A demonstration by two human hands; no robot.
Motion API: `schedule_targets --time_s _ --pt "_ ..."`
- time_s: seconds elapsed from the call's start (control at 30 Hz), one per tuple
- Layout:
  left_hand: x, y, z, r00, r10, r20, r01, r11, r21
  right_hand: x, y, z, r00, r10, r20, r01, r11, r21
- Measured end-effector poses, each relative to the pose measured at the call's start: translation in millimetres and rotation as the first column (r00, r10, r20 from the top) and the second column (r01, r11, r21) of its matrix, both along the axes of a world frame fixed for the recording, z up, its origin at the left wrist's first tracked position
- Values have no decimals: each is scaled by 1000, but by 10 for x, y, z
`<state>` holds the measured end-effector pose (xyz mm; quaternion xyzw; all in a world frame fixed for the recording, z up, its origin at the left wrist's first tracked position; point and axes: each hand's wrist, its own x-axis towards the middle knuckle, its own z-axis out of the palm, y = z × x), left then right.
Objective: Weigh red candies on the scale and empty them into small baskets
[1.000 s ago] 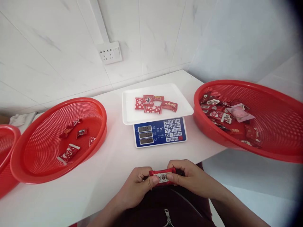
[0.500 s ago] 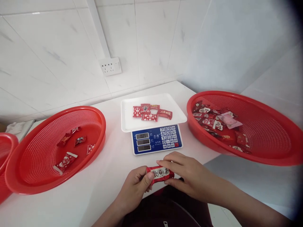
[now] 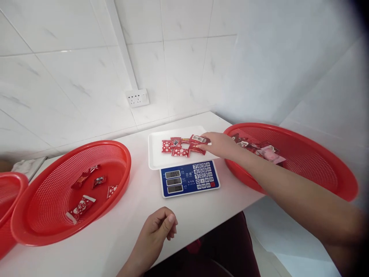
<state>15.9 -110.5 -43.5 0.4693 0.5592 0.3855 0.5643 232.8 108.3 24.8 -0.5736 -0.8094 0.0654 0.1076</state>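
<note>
My right hand (image 3: 219,144) is closed on the end of a red wrapped candy (image 3: 198,139) with a pale label, at the right side of the white scale tray (image 3: 155,159). Several other red candies (image 3: 181,152) lie close together on that tray, some with white dots. Below it sits the blue panel of the digital scale (image 3: 190,179), its display lit with digits too small to read surely. My left hand (image 3: 157,232) rests near the table's front edge, fingers curled in and thumb laid over them, with nothing visible in it.
A red mesh basket (image 3: 29,215) with several candies stands at the left, and part of another red basket (image 3: 11,177) shows beyond it. At the right, a red basket (image 3: 323,161) holds more candies and a pink packet (image 3: 271,154). A wall socket (image 3: 137,98) is behind.
My right hand has carried the labelled candy from in front of the scale up to the tray. My left hand has let go of it and moved slightly left and down.
</note>
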Motion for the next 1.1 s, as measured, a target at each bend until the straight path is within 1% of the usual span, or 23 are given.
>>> schedule_targets --time_s 0.13,0.23,0.3,0.4,0.57,0.73,0.8,0.93,1.0,1.1 --pt "-36 -18 11 1000 22 -10 -22 1000 1 -70 325 -135 999 -48 -2 48 999 -3" --pt "-47 -31 5 1000 24 -11 -24 1000 -2 -99 499 -240 997 -71 -24 71 997 -11" --pt "-45 -35 10 1000 26 -14 -26 1000 -12 -114 575 -299 998 -49 -32 49 999 -9" --pt "-42 -34 33 999 31 -16 -31 999 -23 -129 631 -363 998 45 -47 -44 999 17" --pt "-67 -22 44 999 23 -23 -24 1000 -19 -155 589 -401 974 216 -68 -215 976 18" --pt "-71 -8 9 1000 10 -18 -10 1000 -18 -235 465 -419 945 320 -70 -322 946 -31" --pt "-63 -5 2 1000 1 -17 -1 1000 -21 -283 419 -422 940 336 -62 -340 937 -76" --pt "-54 -5 12 1000 -9 -19 8 1000 -27 -356 347 -421 945 326 -23 -325 932 -163" --pt "-55 -8 21 1000 -7 -21 6 1000 -31 -364 324 -420 941 338 -18 -337 928 -158" --pt "-57 -17 25 1000 -1 -22 0 999 -35 -353 296 -415 930 367 -27 -368 923 -112"
